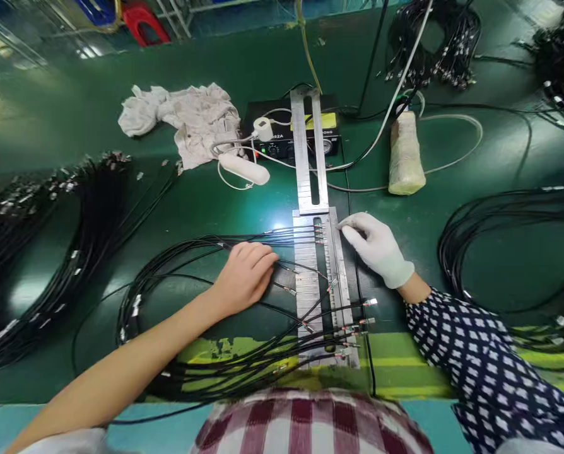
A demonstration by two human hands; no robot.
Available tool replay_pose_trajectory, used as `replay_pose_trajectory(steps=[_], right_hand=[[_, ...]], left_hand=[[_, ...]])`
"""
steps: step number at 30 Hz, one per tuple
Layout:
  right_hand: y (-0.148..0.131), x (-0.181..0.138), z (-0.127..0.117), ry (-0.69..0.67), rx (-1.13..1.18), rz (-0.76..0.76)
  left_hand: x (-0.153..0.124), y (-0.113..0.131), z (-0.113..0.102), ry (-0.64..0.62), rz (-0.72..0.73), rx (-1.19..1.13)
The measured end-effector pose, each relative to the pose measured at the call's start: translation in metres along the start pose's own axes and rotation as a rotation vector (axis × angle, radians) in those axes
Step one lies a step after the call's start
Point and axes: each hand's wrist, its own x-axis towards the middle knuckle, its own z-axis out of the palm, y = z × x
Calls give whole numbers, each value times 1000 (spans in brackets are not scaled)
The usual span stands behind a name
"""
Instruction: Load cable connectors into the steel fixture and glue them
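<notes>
Aligning black cables (pixel 201 241) across the slotted metal jig (pixel 307 257) seems in hand, near ones likely needing straightening next; I cannot tell what the left hand (pixel 247 276) or gloved right hand (pixel 374 243) grips.

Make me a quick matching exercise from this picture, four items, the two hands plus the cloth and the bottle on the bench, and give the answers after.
Column one
1. left hand
2. right hand
3. cloth
4. bottle

Column two
A. crumpled, to the left of the black box
B. gloved in white, by the right edge of the metal fixture
C. upright, to the right of the black box
D. bare, at the black cables

Right pairs: 1-D, 2-B, 3-A, 4-C
</notes>
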Motion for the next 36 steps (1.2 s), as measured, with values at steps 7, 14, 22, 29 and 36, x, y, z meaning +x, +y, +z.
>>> replay_pose_trajectory(steps=[7,14,22,29,36], right_hand=[[0,2,-2,-15,-11,-2],[-1,2,-2,-12,28,-5],[-4,2,-3,-23,55,13],[-5,3,-4,-18,66,30],[-6,3,-4,-26,65,41]], left_hand=[[35,10,-1,-91,-65,-398],[48,6,6,156,-204,-323],[49,1,21,135,-124,-176],[50,-6,18,98,36,-30],[48,-8,21,139,170,96]])
